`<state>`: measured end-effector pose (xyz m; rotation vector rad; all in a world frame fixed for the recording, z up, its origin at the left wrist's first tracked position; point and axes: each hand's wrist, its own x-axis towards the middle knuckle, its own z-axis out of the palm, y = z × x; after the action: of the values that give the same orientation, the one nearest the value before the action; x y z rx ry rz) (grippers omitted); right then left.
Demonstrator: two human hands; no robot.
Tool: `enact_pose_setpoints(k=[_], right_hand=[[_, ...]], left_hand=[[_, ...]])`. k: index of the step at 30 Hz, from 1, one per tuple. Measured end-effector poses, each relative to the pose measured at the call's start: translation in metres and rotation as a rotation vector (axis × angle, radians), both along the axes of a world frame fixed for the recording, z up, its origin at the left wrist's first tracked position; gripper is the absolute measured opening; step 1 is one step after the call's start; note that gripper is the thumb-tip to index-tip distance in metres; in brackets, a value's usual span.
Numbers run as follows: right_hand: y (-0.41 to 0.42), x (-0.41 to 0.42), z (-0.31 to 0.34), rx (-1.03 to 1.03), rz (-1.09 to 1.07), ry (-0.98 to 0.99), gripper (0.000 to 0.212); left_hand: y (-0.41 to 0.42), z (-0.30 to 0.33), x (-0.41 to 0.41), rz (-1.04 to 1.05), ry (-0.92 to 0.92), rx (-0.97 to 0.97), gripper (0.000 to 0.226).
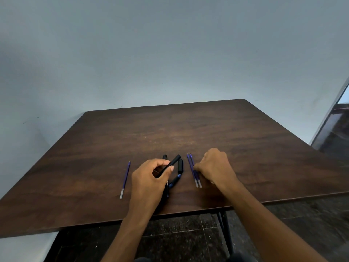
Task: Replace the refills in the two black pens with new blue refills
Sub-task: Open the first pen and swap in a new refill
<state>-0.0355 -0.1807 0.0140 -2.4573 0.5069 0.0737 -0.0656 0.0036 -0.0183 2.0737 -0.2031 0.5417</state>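
Mid-swap, by the look of it: L hand [151,174] grips a black pen barrel [171,164] w/ thumb and curled fingers [171,168], lifted at a slant just above the worktop [245,148]. Other black pen parts lie right beside it: a cap-like piece [180,166], a second piece w/ a blue bit at one end [174,181], plus more partly hidden under the L hand, can't tell which. R hand [215,167] is knuckles-up, fingers curled down onto the pair of blue refills [193,170] lying side by side just R of the pen parts; looks like it's pinching one, but fingertips are hidden, so can't tell for sure. A lone blue refill [125,179] lies apart on the L, prob. an old one pulled out. Next move, my guess: lift one refill from the pair w/o dragging its twin, line its tip up w/ the barrel's open end, slide in straight.
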Motion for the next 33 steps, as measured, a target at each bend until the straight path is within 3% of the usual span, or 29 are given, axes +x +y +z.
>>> enact_pose_setpoints(k=[5, 9, 19, 26, 29, 33], right_hand=[[0.0, 0.005, 0.0, -0.02, 0.004, 0.011, 0.024], [0.004, 0.014, 0.0, -0.081, -0.003, 0.057, 0.036], [0.006, 0.025, -0.003, -0.235, 0.039, 0.084, 0.04], [0.005, 0.015, 0.008, -0.208, 0.078, 0.161, 0.038], [0.003, 0.01, 0.014, -0.1, 0.051, 0.123, 0.032], [-0.005, 0.002, 0.012, 0.336, 0.002, -0.038, 0.034]], left_hand=[[0.004, -0.003, 0.0, 0.004, 0.04, -0.023, 0.014], [0.004, -0.003, 0.001, 0.0, 0.05, -0.032, 0.017], [0.004, -0.003, 0.003, -0.016, 0.071, -0.014, 0.021], [0.003, -0.002, 0.001, -0.017, 0.089, -0.041, 0.021], [0.003, -0.002, 0.0, -0.019, 0.095, -0.041, 0.021], [0.002, -0.001, 0.0, -0.018, 0.108, -0.057, 0.021]])
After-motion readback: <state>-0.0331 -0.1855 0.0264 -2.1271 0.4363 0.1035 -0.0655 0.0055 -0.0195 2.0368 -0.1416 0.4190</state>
